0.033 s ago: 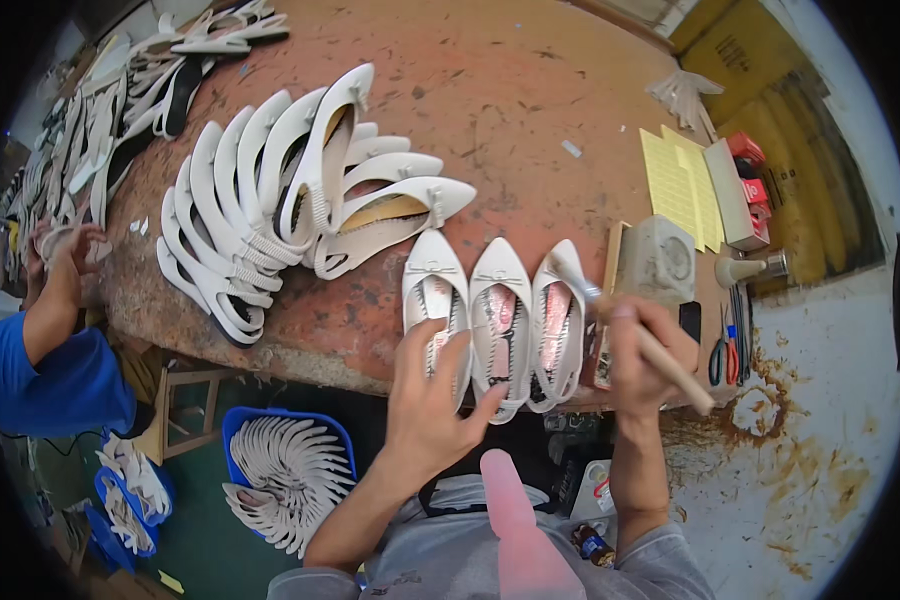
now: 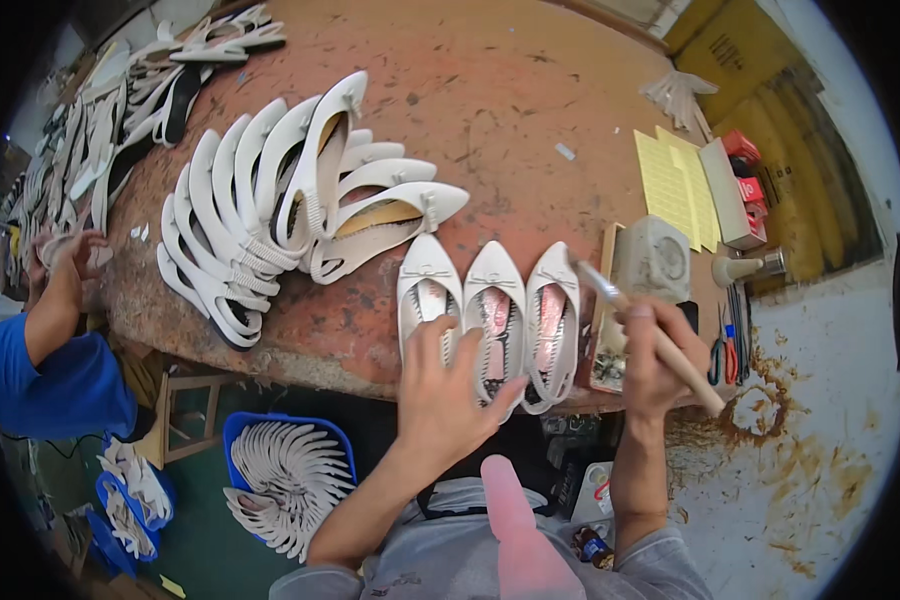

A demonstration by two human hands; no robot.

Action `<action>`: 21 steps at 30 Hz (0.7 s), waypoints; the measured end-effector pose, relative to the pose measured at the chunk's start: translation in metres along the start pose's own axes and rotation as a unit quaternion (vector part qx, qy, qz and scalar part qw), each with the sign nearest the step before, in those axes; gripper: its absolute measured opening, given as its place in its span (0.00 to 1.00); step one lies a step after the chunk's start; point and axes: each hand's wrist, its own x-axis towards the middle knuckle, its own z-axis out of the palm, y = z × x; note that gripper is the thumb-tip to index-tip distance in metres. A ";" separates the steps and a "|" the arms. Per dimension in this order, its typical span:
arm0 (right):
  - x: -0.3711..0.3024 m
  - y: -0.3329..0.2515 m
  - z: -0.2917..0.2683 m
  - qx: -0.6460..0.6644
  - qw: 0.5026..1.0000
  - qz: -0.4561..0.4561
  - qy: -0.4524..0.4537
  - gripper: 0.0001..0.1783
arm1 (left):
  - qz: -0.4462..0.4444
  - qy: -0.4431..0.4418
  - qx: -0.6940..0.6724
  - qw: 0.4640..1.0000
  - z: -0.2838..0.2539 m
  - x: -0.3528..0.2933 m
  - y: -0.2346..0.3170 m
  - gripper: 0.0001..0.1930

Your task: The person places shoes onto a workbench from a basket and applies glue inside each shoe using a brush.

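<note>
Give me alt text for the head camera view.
A person's right hand holds a brush near the rightmost of three white pointed shoes lined up on a worktable; the left hand partly covers the other two. Behind, more white shoes form a fan.

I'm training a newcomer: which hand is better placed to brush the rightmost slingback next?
Probably the right hand: it holds the brush, its bristles near the rightmost slingback. The left hand is at the other two slingbacks.
</note>
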 end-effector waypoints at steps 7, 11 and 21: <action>-0.010 0.060 -0.078 0.015 0.992 -0.018 0.124 0.07 | -0.015 -0.122 0.232 0.965 0.063 0.030 0.022 0.25; -0.014 0.093 -0.098 0.051 0.980 0.075 0.176 0.08 | 0.044 -0.107 0.198 0.973 0.079 0.025 0.011 0.17; -0.008 0.126 -0.147 0.063 0.955 0.023 0.288 0.12 | 0.067 -0.060 0.105 0.990 0.100 0.202 0.076 0.16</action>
